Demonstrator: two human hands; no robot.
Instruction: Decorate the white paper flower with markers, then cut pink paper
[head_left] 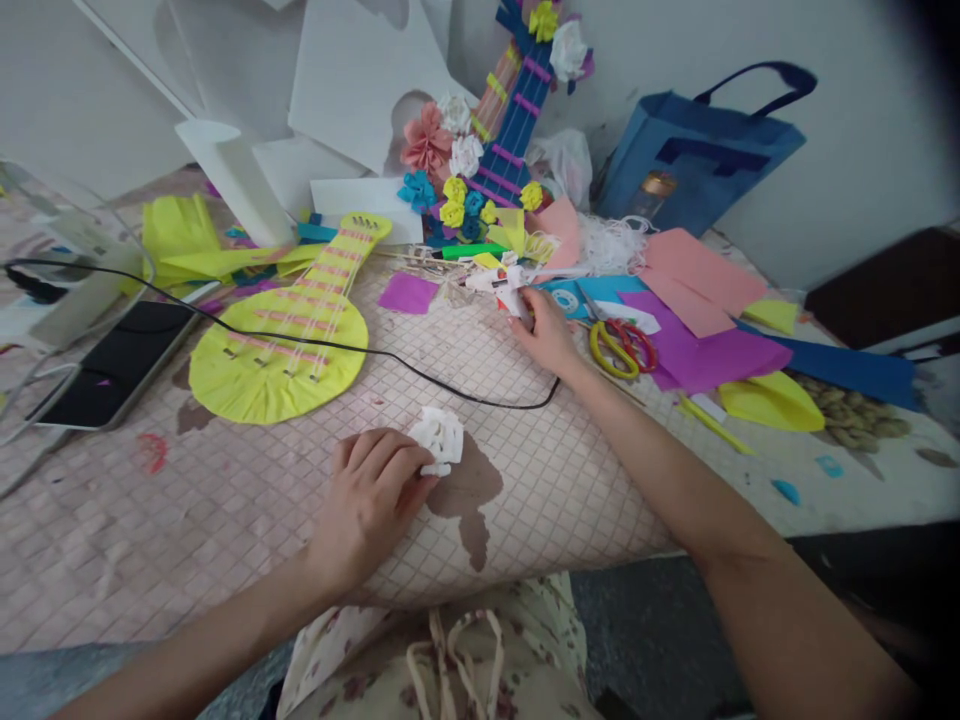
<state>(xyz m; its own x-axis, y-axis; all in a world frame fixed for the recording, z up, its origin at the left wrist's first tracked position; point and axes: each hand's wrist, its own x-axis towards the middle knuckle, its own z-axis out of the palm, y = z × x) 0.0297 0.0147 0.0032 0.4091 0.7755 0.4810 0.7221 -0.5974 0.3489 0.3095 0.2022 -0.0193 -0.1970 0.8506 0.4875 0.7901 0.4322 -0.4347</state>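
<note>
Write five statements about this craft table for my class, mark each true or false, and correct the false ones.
1. The left hand holds a white flower. True.
2. The right hand holds the scissors. False: it holds a white glue gun.
3. A black cord crosses the yellow lute-shaped craft. True.
4. The blue bag lies at the left end of the table. False: it stands at the back right, handle up.
5. A purple paper square lies to the right of the yellow lute-shaped craft. True.
</note>
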